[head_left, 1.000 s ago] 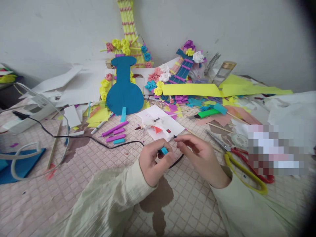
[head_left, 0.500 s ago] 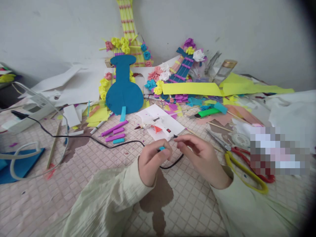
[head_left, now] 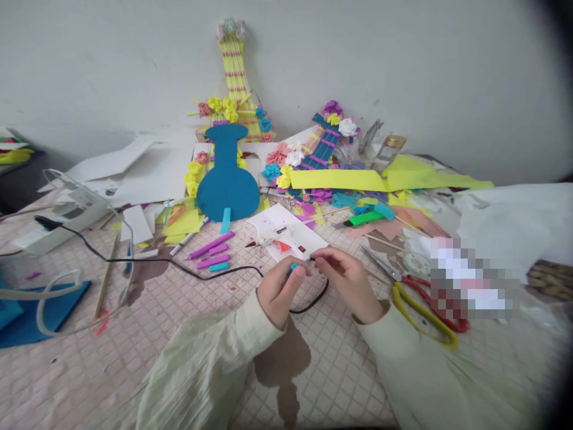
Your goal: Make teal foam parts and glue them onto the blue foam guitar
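Note:
In my left hand, a small light-blue paper piece is pinched between thumb and curled fingers. My right hand hovers just to its right, thumb and forefinger drawn together; what they hold, if anything, I cannot make out. Right behind both hands, a white hot glue gun with an orange trigger lies on a white sheet. Its black cord passes beneath my hands. Left of them lie several purple strips and a light-blue strip.
A blue guitar-shaped cutout leans upright at the back against paper-flower-decorated instruments. Scissors and a green utility knife lie to the right. A power strip and white cable stand left. Yellow paper spans the back.
The view has tilted up a little, so the top of the yellow decorated neck now shows. My right hand sits slightly closer to my left, which still grips the blue piece.

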Action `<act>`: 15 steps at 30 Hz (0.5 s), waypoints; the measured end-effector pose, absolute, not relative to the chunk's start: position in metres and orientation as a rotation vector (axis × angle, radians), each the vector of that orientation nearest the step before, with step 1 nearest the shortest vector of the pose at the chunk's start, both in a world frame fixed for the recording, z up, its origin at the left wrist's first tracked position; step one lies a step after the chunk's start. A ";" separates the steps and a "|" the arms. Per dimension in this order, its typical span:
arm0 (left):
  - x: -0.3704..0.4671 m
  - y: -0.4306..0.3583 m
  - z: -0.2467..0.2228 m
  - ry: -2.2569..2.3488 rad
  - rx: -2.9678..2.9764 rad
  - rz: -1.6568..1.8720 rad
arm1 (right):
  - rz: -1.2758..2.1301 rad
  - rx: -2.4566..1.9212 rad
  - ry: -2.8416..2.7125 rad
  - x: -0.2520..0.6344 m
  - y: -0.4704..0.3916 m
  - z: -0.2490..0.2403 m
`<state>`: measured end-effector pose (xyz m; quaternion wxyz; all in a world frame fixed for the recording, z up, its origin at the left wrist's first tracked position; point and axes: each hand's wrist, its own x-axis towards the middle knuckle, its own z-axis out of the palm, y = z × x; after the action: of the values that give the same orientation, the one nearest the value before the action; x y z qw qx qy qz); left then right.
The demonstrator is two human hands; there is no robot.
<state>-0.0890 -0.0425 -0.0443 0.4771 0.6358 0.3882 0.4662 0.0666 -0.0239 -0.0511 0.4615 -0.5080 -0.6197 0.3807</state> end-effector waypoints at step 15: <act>-0.085 -0.035 -0.056 0.825 1.299 1.169 | 1.176 -1.045 -1.404 0.037 0.000 -0.029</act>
<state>-0.0853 -0.0347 -0.0565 0.5683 0.5528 0.3514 0.4979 0.0365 -0.0001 -0.0293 0.4937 -0.4309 -0.5789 0.4851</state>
